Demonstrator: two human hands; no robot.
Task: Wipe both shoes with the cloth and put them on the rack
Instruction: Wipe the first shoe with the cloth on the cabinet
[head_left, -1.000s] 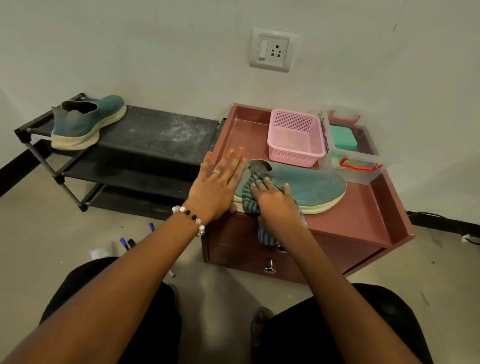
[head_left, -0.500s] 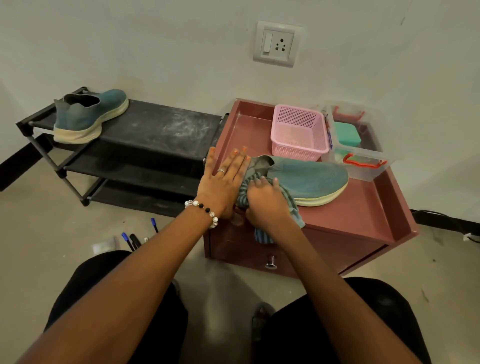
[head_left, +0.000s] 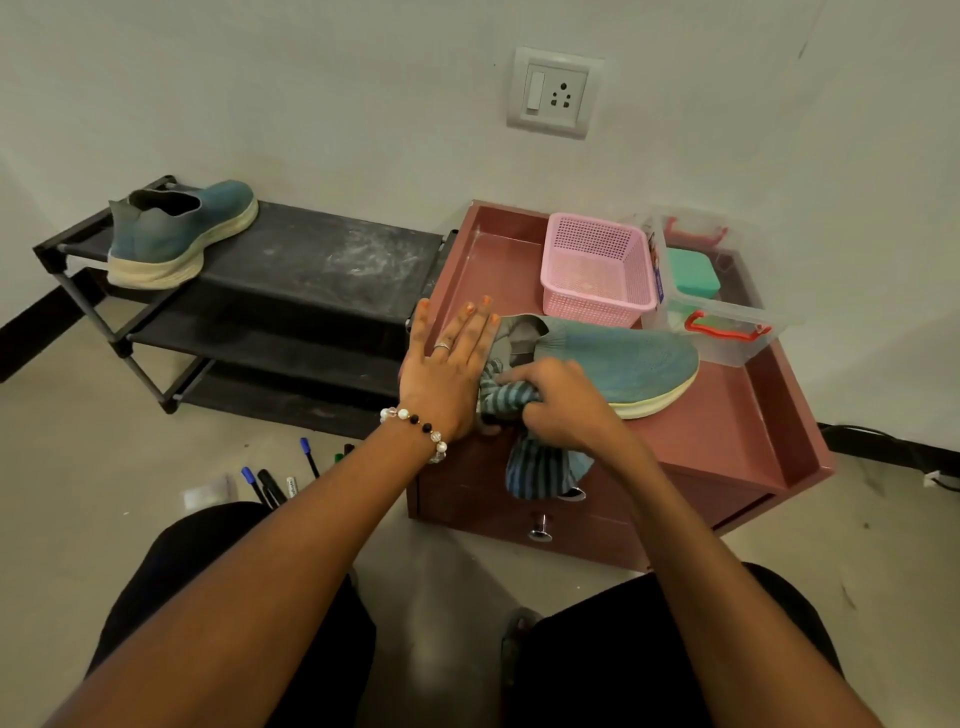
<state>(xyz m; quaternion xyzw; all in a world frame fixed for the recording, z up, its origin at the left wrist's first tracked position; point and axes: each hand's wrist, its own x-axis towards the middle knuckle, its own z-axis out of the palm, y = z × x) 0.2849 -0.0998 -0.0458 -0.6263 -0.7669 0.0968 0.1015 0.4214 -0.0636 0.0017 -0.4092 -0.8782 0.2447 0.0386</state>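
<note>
A teal knit shoe (head_left: 618, 358) with a cream sole lies on its sole on the reddish cabinet top (head_left: 711, 436), toe pointing right. My right hand (head_left: 563, 402) grips a blue striped cloth (head_left: 530, 457) bunched against the shoe's heel side; part of the cloth hangs over the cabinet's front edge. My left hand (head_left: 449, 366) lies flat with straight fingers against the shoe's heel end. A second teal shoe (head_left: 176, 234) stands on the left end of the black rack's top shelf (head_left: 322, 254).
A pink mesh basket (head_left: 597, 267) and a clear plastic box (head_left: 717, 291) with red handles stand behind the shoe on the cabinet. Several markers (head_left: 275, 480) lie on the floor by the rack. A wall socket (head_left: 553, 93) is above. My knees fill the bottom.
My right hand with the cloth has slid from the shoe's upper back toward the heel and the cabinet's front edge. The left hand stays flat at the heel.
</note>
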